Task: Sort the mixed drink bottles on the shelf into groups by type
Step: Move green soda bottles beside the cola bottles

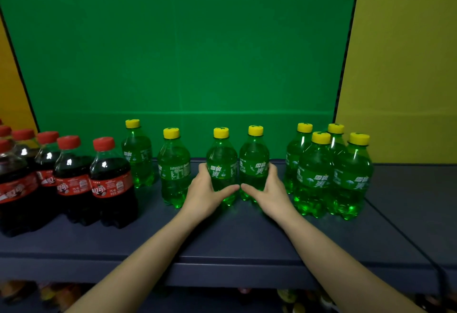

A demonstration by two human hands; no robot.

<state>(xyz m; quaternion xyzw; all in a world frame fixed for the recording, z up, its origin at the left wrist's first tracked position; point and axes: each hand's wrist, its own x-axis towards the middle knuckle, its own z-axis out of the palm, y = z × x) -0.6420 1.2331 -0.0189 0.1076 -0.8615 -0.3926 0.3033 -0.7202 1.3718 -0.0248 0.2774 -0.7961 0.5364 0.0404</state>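
A: Over the shelf (pixel 222 246), what are the hands doing?
B: Left hand (pixel 206 190) wraps a green bottle (pixel 221 164), right hand (pixel 270 189) its neighbour (pixel 254 162); thumbs nearly meet.
A: Where?
B: Mid-shelf, upright, side by side. Colas (pixel 108 179) left, more greens (pixel 314 176) right.

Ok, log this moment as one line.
left hand grips yellow-capped green plastic bottle | right hand grips neighbouring green bottle | red-capped cola bottles grouped left
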